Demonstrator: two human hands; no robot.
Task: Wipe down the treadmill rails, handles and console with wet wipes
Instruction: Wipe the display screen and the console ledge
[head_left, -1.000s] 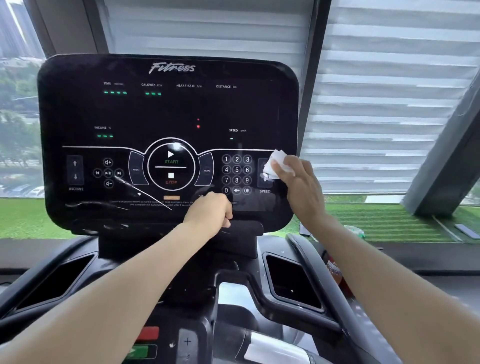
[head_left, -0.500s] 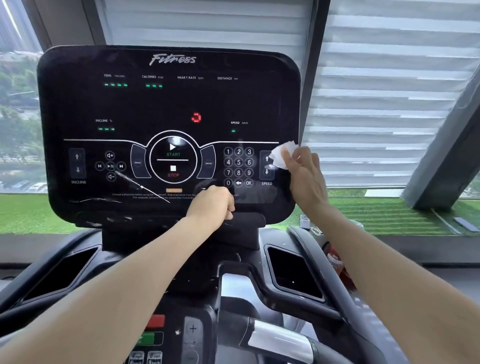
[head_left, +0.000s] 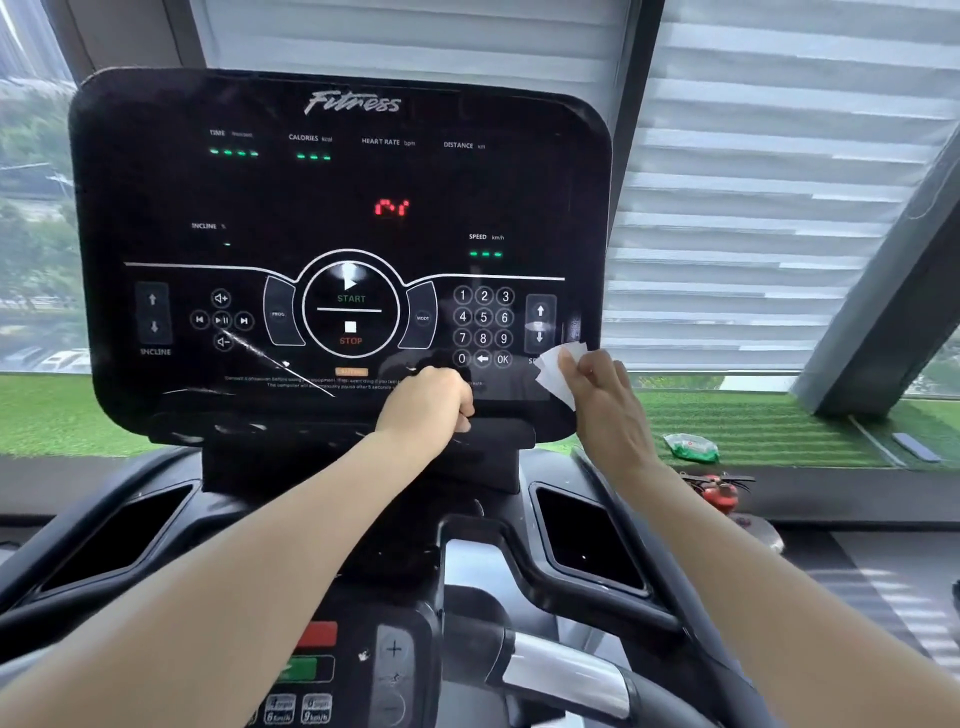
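The right hand (head_left: 605, 400) pinches a white wet wipe (head_left: 558, 374) against the lower right corner of the treadmill console (head_left: 337, 208), just below the speed arrows. The left hand (head_left: 428, 402) is curled into a fist at the console's bottom edge; whether it holds anything cannot be told.

We count one glossy black treadmill console (head_left: 156, 182), one crumpled white wet wipe (head_left: 558, 376), two recessed black cup pockets (head_left: 587, 540), and two bare hands (head_left: 426, 405).
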